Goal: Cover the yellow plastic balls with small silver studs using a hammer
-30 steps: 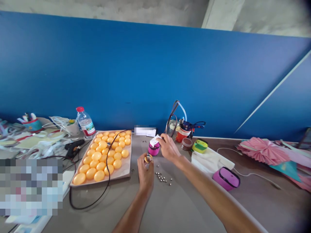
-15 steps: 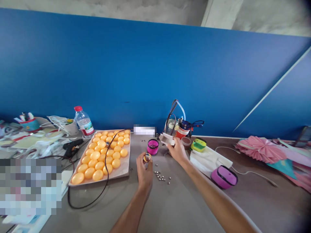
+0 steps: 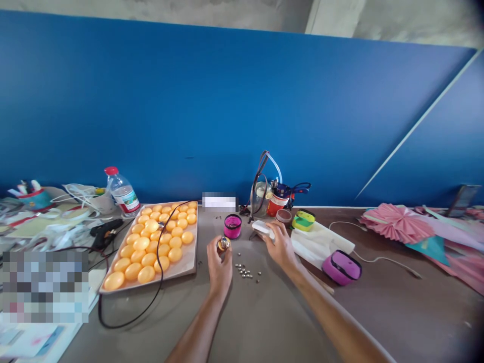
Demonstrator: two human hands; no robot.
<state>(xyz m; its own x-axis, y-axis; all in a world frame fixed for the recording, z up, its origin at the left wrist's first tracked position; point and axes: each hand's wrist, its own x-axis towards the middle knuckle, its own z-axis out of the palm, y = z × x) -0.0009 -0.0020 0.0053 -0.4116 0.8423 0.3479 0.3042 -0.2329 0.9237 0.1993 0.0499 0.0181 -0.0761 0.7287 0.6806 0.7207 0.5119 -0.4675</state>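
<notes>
My left hand [image 3: 219, 267] is closed around a small round orange piece [image 3: 224, 244] with shiny silver on top, held just above the table. Close behind it stands a small magenta mesh cup [image 3: 232, 227] with a black rim; its contents are too small to make out. My right hand [image 3: 282, 248] has its fingers closed on a small white box [image 3: 262, 229], low over the table to the right of the cup. Several loose steel balls [image 3: 244, 271] lie on the table between my two hands.
On the left, a shallow tray [image 3: 193, 252] holds many orange balls [image 3: 146, 275], with a black cable across it. A bottle [image 3: 124, 195] and glue gun [image 3: 106, 234] stand beyond. To the right are a green-yellow mesh cup [image 3: 303, 220], a purple one [image 3: 341, 267] and pink paper [image 3: 397, 223].
My right hand has lowered and turned the white box, so its open inside no longer shows. My left hand still holds the orange piece. The whole view has shifted slightly.
</notes>
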